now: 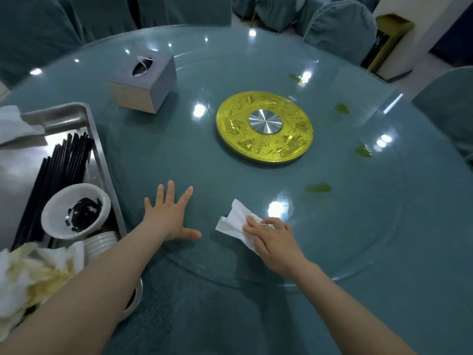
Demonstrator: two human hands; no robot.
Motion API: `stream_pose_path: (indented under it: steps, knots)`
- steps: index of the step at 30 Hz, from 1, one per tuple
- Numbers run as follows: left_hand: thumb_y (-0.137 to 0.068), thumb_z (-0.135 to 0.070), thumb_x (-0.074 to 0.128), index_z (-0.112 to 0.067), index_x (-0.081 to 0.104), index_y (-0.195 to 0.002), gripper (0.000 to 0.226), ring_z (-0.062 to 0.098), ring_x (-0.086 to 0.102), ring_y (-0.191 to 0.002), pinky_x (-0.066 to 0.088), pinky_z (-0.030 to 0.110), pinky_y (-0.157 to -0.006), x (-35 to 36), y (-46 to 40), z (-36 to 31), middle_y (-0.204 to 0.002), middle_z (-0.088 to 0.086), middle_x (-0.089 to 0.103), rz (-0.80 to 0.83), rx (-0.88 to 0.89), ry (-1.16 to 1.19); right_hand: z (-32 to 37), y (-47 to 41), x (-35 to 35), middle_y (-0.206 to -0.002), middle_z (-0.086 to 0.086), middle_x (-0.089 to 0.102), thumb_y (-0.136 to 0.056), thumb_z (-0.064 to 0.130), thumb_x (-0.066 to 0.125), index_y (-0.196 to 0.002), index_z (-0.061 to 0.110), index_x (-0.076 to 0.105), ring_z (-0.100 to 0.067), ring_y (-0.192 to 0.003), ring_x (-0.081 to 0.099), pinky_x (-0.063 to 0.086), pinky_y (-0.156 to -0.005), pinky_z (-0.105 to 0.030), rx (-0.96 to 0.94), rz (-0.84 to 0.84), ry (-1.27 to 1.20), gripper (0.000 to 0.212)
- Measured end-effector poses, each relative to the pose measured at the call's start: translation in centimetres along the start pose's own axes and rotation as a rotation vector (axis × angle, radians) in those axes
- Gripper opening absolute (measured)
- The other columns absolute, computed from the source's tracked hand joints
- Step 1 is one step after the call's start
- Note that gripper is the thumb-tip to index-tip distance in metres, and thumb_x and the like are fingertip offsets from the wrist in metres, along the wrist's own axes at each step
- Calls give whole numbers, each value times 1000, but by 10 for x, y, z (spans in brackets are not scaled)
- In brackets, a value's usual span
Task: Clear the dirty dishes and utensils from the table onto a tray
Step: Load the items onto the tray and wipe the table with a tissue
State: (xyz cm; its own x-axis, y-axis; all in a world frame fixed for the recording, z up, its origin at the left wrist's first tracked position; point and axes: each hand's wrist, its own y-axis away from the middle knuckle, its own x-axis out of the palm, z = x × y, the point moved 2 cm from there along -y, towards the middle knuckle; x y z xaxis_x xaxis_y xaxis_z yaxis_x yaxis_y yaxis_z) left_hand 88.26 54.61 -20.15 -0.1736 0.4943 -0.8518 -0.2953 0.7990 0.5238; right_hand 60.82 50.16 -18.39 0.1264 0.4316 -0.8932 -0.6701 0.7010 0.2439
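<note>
A metal tray (76, 112) sits at the left of the round table. It holds several black chopsticks (61, 170), a white bowl (60, 226) with dark scraps, a stack of small white dishes (102, 243) and crumpled used napkins (38, 267). My left hand (169, 213) lies flat on the glass turntable (256, 175) with fingers spread, just right of the tray. My right hand (273, 242) presses a white paper napkin (235, 221) onto the glass, fingers curled over its near edge.
A grey tissue box (146, 80) stands at the back left. A gold disc with a silver hub (265, 126) marks the turntable's middle. Several green smears (318, 188) dot the glass on the right. Covered chairs (340, 29) ring the table.
</note>
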Motion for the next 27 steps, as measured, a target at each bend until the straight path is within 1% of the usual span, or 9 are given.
stream_pose_path:
  steps: [3,6,10,14,17,19,22,24,27]
  knots:
    - [-56,-87,57,-42,-27,-143,129,35,-22,-144,5,63,-112,-2,2,-3,-154,11,-33,5,1,18,-8,8,-9,-149,21,34,-94,17,35,-128,34,53,-15,-123,33,30,-105,-33,28,83,-155,42]
    - [-59,-85,57,-42,-25,-144,126,34,-24,-143,5,62,-113,-4,7,-3,-154,10,-32,5,-2,20,-18,13,-13,-149,21,34,-90,7,37,-130,32,53,-10,-109,32,38,-98,-29,36,133,-110,50]
    - [-63,-80,60,-41,-24,-145,123,32,-25,-143,4,61,-113,-8,14,-8,-152,11,-36,-110,12,-29,-44,39,-5,-144,13,46,-88,1,45,-129,27,59,-22,-116,44,38,-98,-28,53,-23,-16,50]
    - [-76,-66,61,-40,-10,-149,105,29,-21,-145,6,56,-115,-11,29,-22,-153,11,-34,-248,73,-91,-63,66,-10,-106,-6,71,-78,-2,60,-99,5,72,-33,-93,59,47,-82,-36,122,-258,-34,25]
    - [-90,-41,59,-29,1,-153,86,26,-12,-147,9,48,-118,-4,45,-32,-158,10,-21,-291,67,-5,-74,82,-20,-67,-8,64,-70,-9,64,-65,3,62,-28,-64,50,37,-59,-33,201,-399,-32,13]
    - [-93,-36,54,-18,1,-154,82,25,-7,-148,11,43,-119,3,56,-41,-160,10,-14,-281,73,70,-79,93,-24,-61,-8,61,-67,-12,66,-60,3,59,-30,-66,51,35,-60,-31,286,-476,-15,18]
    - [-91,-49,54,-8,-7,-152,95,26,-4,-148,10,40,-119,14,67,-63,-160,12,-11,-205,57,172,-74,98,-24,-70,-13,68,-70,-9,69,-68,-2,67,-37,-77,61,51,-71,-40,261,-508,47,8]
    - [-83,-64,56,-3,-13,-149,114,28,-7,-148,9,42,-118,20,69,-77,-159,16,-14,-121,0,209,-72,97,-19,-78,-14,67,-83,1,64,-76,-3,66,-34,-79,59,47,-80,-39,237,-439,28,9]
    - [-72,-74,58,4,-18,-146,132,33,-14,-146,7,46,-118,24,69,-88,-155,21,-22,7,-79,201,-77,98,-10,-78,-7,61,-89,7,60,-77,1,64,-32,-75,55,36,-71,-32,239,-403,-5,14]
